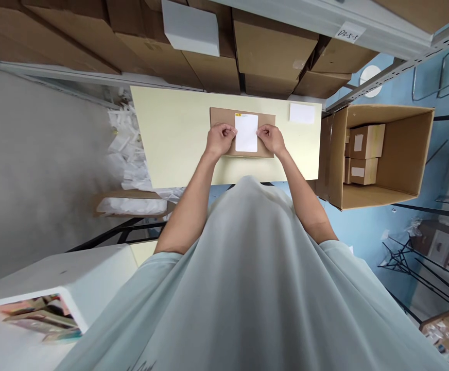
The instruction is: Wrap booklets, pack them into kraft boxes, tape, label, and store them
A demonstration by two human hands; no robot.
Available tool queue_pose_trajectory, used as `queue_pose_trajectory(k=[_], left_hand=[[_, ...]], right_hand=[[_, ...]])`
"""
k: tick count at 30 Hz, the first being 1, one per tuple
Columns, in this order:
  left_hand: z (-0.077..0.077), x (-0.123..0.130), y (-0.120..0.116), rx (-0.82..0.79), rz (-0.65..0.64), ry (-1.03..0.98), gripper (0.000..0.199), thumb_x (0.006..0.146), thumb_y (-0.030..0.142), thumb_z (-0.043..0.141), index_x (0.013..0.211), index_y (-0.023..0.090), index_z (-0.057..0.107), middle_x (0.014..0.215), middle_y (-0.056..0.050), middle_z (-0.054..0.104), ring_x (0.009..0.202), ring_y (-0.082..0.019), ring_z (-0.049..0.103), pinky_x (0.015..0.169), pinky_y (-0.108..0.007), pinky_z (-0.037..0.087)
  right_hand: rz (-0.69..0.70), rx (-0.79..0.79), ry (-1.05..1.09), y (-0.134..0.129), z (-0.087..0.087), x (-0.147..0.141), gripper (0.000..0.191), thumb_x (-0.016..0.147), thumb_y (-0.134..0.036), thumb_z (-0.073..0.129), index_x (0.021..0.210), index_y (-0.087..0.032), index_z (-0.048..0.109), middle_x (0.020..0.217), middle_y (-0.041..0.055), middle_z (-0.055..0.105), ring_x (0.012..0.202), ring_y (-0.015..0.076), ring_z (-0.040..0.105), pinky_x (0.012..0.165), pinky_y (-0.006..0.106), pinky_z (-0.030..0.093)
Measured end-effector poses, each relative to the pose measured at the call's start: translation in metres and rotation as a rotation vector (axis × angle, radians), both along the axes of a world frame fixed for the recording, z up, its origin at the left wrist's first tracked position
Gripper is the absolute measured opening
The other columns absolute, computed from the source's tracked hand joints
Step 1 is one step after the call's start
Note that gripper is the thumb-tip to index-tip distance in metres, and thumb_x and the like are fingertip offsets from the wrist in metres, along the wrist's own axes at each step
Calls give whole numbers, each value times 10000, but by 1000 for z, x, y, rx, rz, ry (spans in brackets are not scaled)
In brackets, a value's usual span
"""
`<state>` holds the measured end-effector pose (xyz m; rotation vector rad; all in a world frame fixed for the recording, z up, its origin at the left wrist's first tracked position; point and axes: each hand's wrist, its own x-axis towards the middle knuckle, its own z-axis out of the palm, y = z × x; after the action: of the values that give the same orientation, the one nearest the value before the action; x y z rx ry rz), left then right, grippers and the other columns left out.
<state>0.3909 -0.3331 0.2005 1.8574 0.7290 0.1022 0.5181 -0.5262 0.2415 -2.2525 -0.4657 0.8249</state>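
A flat brown cardboard box lies on the pale yellow tabletop. Over the box's middle is a white label with a small yellow mark at its upper left corner. My left hand pinches the label's left edge, its other fingers curled above the box. At the opposite edge, my right hand pinches the label between thumb and finger. Whether the label is fully flat against the cardboard cannot be told. Near the table's right end lies a white paper stack or card.
Right of the table stands a large open carton with several small boxes inside. Shelving with brown cartons runs along the far side. White scraps are piled at the left, near a white bin.
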Motion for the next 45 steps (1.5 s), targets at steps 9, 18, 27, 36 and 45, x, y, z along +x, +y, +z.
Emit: queue_pose_trajectory(k=[9, 18, 27, 36, 45], left_hand=[[3, -1, -3, 25, 9, 20, 49, 891, 253, 700, 872, 209, 713, 937, -43, 694, 846, -183, 619, 916, -338, 552], [15, -2, -8, 79, -34, 75, 153, 821, 263, 802, 914, 228, 686, 948, -46, 688, 896, -212, 623, 937, -373, 556], [31, -3, -11, 178, -100, 169, 352, 739, 208, 922, 949, 255, 643, 926, -29, 666, 1020, -261, 610, 968, -403, 511], [42, 14, -20, 275, -17, 379, 292, 886, 468, 849, 870, 277, 629, 999, -62, 764, 1052, -307, 692, 856, -393, 480], [38, 36, -14, 334, 78, 519, 520, 924, 753, 676, 737, 270, 631, 953, -169, 788, 1009, -408, 714, 904, -502, 497]], right_hand=[[-1, -39, -27, 1, 6, -4, 146, 1039, -270, 647, 1032, -200, 776, 1081, 47, 817, 990, 220, 725, 964, 324, 564], [18, -90, -42, 3, 14, -11, 109, 998, -298, 695, 1048, -211, 739, 1063, 38, 795, 994, 225, 715, 952, 337, 567], [34, -205, -86, 13, 24, -17, 245, 924, -336, 849, 1084, -234, 695, 1148, 38, 781, 1075, 237, 717, 930, 353, 551], [-89, -339, -106, 32, 23, -17, 319, 1039, -560, 734, 902, -273, 717, 1119, 96, 845, 1110, 312, 768, 984, 412, 564], [-199, -411, -74, 46, 22, -4, 564, 1046, -742, 609, 873, -228, 768, 1149, 207, 819, 1169, 394, 763, 1005, 499, 581]])
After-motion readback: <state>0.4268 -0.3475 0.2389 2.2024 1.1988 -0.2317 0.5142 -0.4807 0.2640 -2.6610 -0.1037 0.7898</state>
